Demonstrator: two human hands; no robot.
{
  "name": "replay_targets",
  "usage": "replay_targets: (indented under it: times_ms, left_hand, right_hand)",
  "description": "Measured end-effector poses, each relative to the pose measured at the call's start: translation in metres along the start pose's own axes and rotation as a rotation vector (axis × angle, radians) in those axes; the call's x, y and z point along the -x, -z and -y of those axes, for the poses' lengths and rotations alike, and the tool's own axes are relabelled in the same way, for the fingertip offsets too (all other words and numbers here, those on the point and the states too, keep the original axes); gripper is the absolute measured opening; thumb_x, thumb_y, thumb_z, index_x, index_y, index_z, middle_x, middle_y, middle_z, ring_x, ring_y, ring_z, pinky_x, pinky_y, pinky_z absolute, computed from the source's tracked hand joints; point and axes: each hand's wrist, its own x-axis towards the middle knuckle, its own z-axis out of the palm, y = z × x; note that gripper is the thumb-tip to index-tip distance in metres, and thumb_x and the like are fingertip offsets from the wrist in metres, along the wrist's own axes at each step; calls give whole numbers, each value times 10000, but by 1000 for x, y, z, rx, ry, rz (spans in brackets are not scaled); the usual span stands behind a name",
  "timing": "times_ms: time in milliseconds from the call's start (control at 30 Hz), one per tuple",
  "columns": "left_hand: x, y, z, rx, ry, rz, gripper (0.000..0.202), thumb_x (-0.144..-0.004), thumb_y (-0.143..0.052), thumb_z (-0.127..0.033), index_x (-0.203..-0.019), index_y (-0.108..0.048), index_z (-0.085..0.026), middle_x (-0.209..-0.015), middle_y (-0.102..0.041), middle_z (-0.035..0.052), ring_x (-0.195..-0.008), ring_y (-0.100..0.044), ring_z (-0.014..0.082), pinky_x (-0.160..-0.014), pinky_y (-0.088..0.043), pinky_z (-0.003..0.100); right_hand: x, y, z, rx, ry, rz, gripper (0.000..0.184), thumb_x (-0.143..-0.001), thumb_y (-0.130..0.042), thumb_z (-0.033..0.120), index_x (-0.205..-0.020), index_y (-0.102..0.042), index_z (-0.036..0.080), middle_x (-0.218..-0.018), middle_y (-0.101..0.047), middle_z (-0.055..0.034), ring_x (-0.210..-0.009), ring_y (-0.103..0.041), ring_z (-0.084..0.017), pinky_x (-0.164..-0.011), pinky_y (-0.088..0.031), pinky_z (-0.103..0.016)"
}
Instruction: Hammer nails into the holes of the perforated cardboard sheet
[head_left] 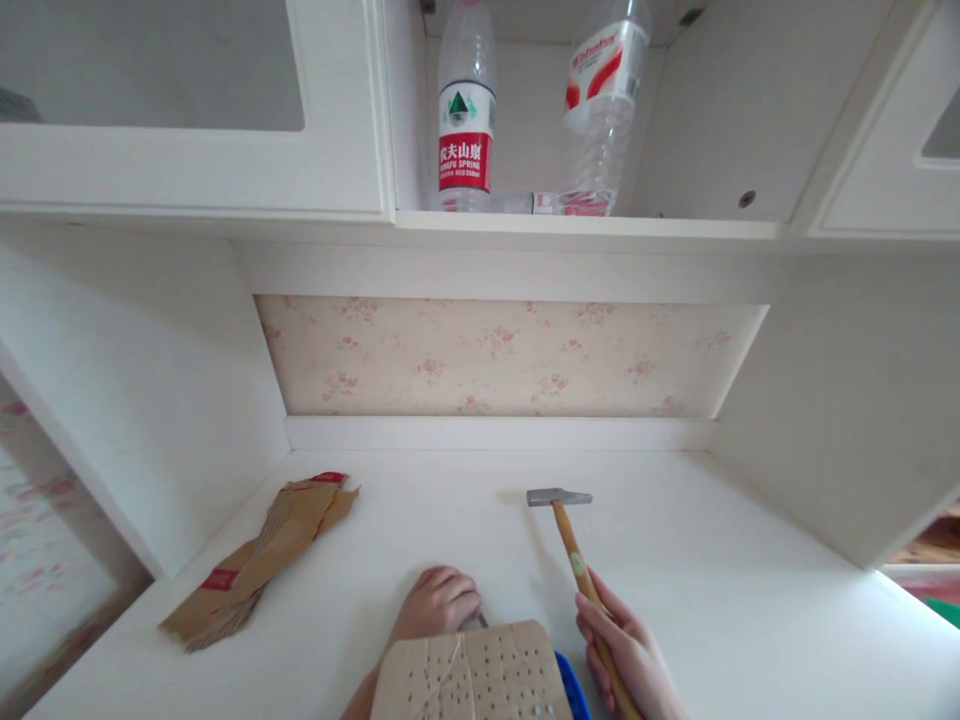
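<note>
My right hand [630, 655] is wrapped round the wooden handle of a hammer [571, 540], whose steel head points up and away over the white desk [712, 600]. My left hand [436, 603] is curled into a loose fist at the far edge of a brown board with many small holes [480, 675]. A small grey thing shows by its fingers; I cannot make out what it is. A blue object [571, 685] peeks out from under the board's right edge.
Torn brown cardboard with red labels [259, 555] lies on the desk at the left. Two plastic water bottles [466, 110] stand in the open cabinet shelf above. White side walls close the desk in; floral wallpaper [510, 355] backs it.
</note>
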Motion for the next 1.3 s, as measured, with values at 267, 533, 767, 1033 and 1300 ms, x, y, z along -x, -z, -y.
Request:
replay_targets:
  times_ms: [267, 533, 767, 1033, 1300]
  left_hand:
    - [-5, -2, -4, 2, -8, -50, 322, -999, -459, -324, -738, -611, -210, -743, -650, -18, -756, -577, 151, -732, -398, 257]
    - [-7, 11, -8, 139, -25, 14, 315, -993, -458, -462, -1044, -676, -240, -961, -759, 2, -908, -668, 156, -866, -468, 260]
    - [-2, 4, -7, 214, -14, 1, 411, -1013, -379, -497, -1051, -711, -257, -854, -788, 12, -904, -702, 172, -904, -475, 305]
    - [-1, -15, -12, 181, -41, -16, 354, -1022, -378, -423, -1020, -691, -257, -781, -733, 0, -767, -620, 161, -748, -449, 267]
    - [-4, -2, -19, 243, -7, 64, 307, -1016, -402, -417, -1122, -647, -266, -932, -743, 14, -871, -624, 193, -817, -455, 315]
  right_hand:
    - [-3, 6, -3, 6, -6, -30, 629, -821, -674, 426, -1359, -448, 191, -554, -552, 118, -244, -432, -51, -194, -350, -151]
    - [0, 3, 0, 10, -47, -34, 540, -837, -652, 400, -1315, -481, 219, -545, -540, 118, -253, -424, -40, -209, -334, -131]
    - [-5, 3, -1, -7, -87, -51, 623, -752, -731, 461, -1297, -524, 239, -546, -557, 112, -239, -431, -53, -198, -326, -152]
    - [-7, 3, -2, -22, -108, -31, 661, -759, -724, 509, -1314, -490, 236, -532, -545, 126, -246, -431, -49, -196, -343, -142]
    - [-9, 6, -2, -41, -126, 14, 555, -781, -704, 495, -1234, -504, 244, -544, -557, 130, -241, -431, -42, -191, -357, -138]
